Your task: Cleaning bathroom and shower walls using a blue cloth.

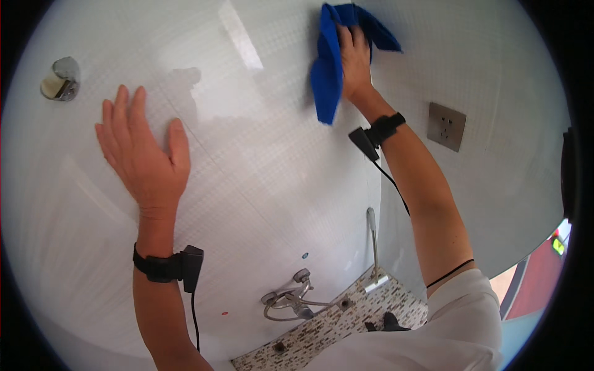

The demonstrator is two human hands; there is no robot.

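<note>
My left hand (145,151) rests flat on the white tiled wall (260,179), fingers stretched and thumb held out, with nothing in it. Up near the corner of two walls, my right hand (355,68) presses a blue cloth (328,77) against the surface. Folds of the cloth hang down on the left of that hand and spread past its fingertips to the right. Part of my right palm and some fingers are hidden by the cloth. Each wrist wears a black strap with a small device and a cable.
A chrome wall bracket (62,80) sticks out at the upper left. A metal socket plate (447,126) is on the right-hand wall. Lower down are a chrome mixer tap (296,300) with a hose and a long-handled squeegee-like tool (374,238) standing in the corner on the mosaic floor (328,328).
</note>
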